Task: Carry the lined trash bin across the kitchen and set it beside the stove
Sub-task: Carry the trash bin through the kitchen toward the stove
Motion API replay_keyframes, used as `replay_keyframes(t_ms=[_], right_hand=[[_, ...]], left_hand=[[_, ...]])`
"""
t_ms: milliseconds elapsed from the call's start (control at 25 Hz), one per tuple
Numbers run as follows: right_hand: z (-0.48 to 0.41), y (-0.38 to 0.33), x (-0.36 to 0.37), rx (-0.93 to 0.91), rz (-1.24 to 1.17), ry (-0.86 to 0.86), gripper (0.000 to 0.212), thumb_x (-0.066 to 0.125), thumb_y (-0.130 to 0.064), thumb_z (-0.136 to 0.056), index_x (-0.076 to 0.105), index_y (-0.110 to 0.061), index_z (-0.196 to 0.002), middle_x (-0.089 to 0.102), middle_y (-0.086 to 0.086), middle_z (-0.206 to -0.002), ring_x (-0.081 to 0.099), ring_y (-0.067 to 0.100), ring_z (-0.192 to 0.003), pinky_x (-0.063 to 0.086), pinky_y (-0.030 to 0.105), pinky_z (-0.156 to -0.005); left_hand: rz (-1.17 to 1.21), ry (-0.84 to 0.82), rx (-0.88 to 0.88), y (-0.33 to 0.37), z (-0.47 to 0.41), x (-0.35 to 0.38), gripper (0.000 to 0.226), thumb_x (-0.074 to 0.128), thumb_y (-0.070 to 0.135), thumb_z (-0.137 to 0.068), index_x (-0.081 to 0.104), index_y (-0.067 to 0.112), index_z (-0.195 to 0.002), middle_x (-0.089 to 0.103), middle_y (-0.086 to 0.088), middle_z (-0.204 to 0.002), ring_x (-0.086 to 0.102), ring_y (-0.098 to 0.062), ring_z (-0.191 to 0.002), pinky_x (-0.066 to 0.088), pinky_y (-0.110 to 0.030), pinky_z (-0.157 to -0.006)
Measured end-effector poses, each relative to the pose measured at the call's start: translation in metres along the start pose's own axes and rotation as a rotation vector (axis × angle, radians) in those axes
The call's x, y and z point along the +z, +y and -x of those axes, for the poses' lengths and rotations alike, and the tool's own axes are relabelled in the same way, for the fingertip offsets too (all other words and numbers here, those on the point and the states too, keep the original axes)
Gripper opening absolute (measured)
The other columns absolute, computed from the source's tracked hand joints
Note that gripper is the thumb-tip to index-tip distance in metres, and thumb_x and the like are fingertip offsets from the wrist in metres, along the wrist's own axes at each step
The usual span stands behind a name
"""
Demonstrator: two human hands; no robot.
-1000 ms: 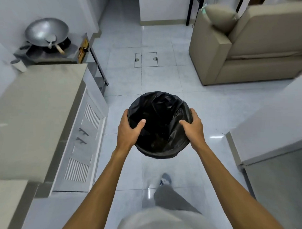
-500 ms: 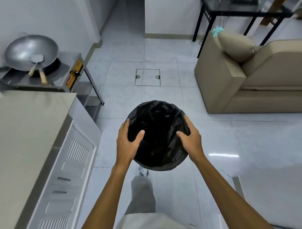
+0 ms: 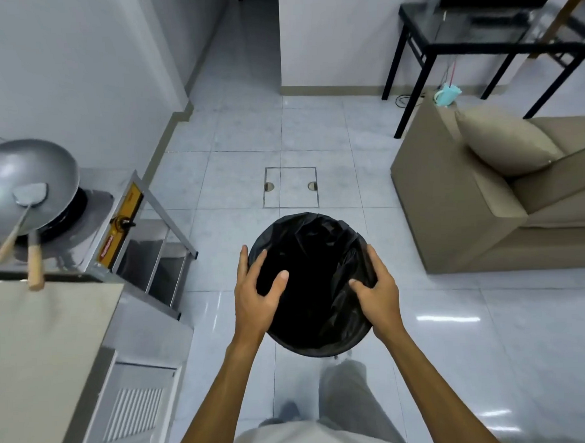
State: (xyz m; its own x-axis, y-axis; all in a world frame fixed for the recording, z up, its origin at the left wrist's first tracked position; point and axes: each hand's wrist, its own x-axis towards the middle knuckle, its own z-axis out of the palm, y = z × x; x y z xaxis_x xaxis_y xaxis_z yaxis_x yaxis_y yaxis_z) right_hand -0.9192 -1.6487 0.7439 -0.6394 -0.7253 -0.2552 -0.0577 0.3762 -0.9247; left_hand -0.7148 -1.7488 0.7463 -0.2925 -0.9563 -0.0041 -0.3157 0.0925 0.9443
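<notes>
both hands carry bag-lined bin [image 3: 314,280]

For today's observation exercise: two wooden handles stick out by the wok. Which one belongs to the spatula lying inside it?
The longer, slanted handle; it leads up to the spatula blade. The stubby one beside it is the wok's.

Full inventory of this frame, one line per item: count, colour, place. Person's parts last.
trash bin: 1, black liner, centre, held above the floor
stove: 1, steel with yellow front panel, left
wok: 1, grey metal, on the stove
spatula: 1, metal with wooden handle, resting in the wok
counter: 1, beige top, near left
sofa: 1, tan, right
cushion: 1, tan, on the sofa
side table: 1, black, far right
floor hatch: 1, grey tile with metal frame, centre floor
left hand: 1, on the bin's left rim
right hand: 1, on the bin's right rim
</notes>
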Motion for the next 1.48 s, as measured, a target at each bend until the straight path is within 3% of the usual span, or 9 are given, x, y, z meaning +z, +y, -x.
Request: replay_keyframes(t_ms=[240, 360, 520, 720, 800, 960, 1120, 1320, 1480], right_hand=[[-0.18, -0.047, 0.031, 0.07, -0.025, -0.053, 0.084, 0.066, 0.001, -0.094, 0.028, -0.025, -0.165, 0.043, -0.002, -0.163, 0.048, 0.023, -0.144, 0.041, 0.036, -0.117], [-0.274, -0.08, 0.049, 0.033, 0.012, -0.123, 0.085, 0.067, 0.001, -0.093, 0.029, -0.024, -0.165, 0.044, -0.001, -0.163, 0.048, 0.024, -0.144, 0.041, 0.038, -0.117], [-0.391, -0.124, 0.088, -0.005, 0.08, -0.231, 0.085, 0.068, -0.001, -0.093, 0.029, -0.024, -0.165, 0.043, -0.003, -0.163, 0.048, 0.021, -0.144, 0.04, 0.042, -0.12], [-0.521, -0.171, 0.18, -0.131, 0.203, -0.408, 0.085, 0.07, -0.004, -0.092, 0.029, -0.022, -0.164, 0.027, -0.008, -0.171, 0.027, 0.013, -0.156, 0.025, 0.039, -0.128], [-0.568, -0.19, 0.224, -0.15, 0.234, -0.463, 0.084, 0.07, -0.004, -0.091, 0.031, -0.022, -0.164, 0.028, -0.007, -0.171, 0.026, 0.014, -0.157, 0.025, 0.041, -0.128], [-0.633, -0.236, 0.297, -0.193, 0.271, -0.567, 0.081, 0.07, -0.006, -0.091, 0.036, -0.026, -0.162, 0.033, -0.009, -0.169, 0.031, 0.015, -0.155, 0.028, 0.045, -0.127], [-0.682, -0.272, 0.378, -0.254, 0.331, -0.737, 0.079, 0.069, -0.009, -0.088, 0.042, -0.031, -0.158, 0.041, -0.009, -0.164, 0.038, 0.017, -0.151, 0.034, 0.048, -0.124], [-0.739, -0.305, 0.481, -0.263, 0.426, -0.975, 0.076, 0.068, -0.004, -0.092, 0.041, -0.028, -0.159, 0.041, -0.007, -0.163, 0.04, 0.018, -0.149, 0.033, 0.045, -0.124], [-0.786, -0.328, 0.567, -0.338, 0.512, -1.185, 0.074, 0.067, 0.0, -0.091, 0.044, -0.025, -0.157, 0.045, -0.005, -0.16, 0.043, 0.019, -0.146, 0.035, 0.044, -0.123]], left_hand=[[-0.052, 0.075, -0.092, 0.005, -0.176, 0.039, 0.077, 0.069, 0.042, -0.088, 0.033, 0.026, -0.154, 0.015, 0.005, -0.166, 0.016, 0.005, -0.137, 0.016, 0.008, -0.091], [-0.057, 0.139, -0.078, 0.014, -0.261, 0.05, 0.074, 0.07, 0.044, -0.087, 0.038, 0.029, -0.152, 0.018, 0.006, -0.166, 0.019, 0.005, -0.139, 0.018, 0.002, -0.096], [-0.03, 0.274, -0.171, 0.01, -0.359, 0.053, 0.066, 0.07, 0.042, -0.087, 0.047, 0.024, -0.147, 0.022, 0.007, -0.164, 0.023, 0.004, -0.139, 0.019, 0.006, -0.093], [-0.005, 0.443, -0.229, -0.016, -0.477, 0.033, 0.064, 0.069, 0.041, -0.088, 0.049, 0.023, -0.146, 0.023, 0.01, -0.163, 0.026, -0.005, -0.146, 0.02, 0.001, -0.095], [0.002, 0.513, -0.284, -0.028, -0.527, 0.013, 0.066, 0.069, 0.043, -0.088, 0.047, 0.024, -0.147, 0.022, 0.011, -0.163, 0.025, 0.0, -0.144, 0.02, 0.001, -0.095], [-0.014, 0.611, -0.305, -0.033, -0.599, -0.031, 0.066, 0.068, 0.045, -0.089, 0.046, 0.026, -0.148, 0.022, 0.012, -0.163, 0.022, 0.009, -0.135, 0.018, -0.001, -0.096], [0.005, 0.768, -0.374, -0.052, -0.645, -0.065, 0.064, 0.067, 0.043, -0.089, 0.046, 0.026, -0.147, 0.024, 0.01, -0.162, 0.023, 0.002, -0.138, 0.023, -0.02, -0.106], [0.056, 0.986, -0.486, -0.088, -0.693, -0.086, 0.057, 0.069, 0.038, -0.089, 0.054, 0.021, -0.142, 0.027, 0.007, -0.162, 0.03, -0.006, -0.143, 0.026, -0.019, -0.106], [0.088, 1.182, -0.579, -0.112, -0.743, -0.101, 0.049, 0.07, 0.04, -0.087, 0.062, 0.02, -0.132, 0.03, 0.008, -0.159, 0.033, -0.012, -0.144, 0.032, -0.026, -0.112]])
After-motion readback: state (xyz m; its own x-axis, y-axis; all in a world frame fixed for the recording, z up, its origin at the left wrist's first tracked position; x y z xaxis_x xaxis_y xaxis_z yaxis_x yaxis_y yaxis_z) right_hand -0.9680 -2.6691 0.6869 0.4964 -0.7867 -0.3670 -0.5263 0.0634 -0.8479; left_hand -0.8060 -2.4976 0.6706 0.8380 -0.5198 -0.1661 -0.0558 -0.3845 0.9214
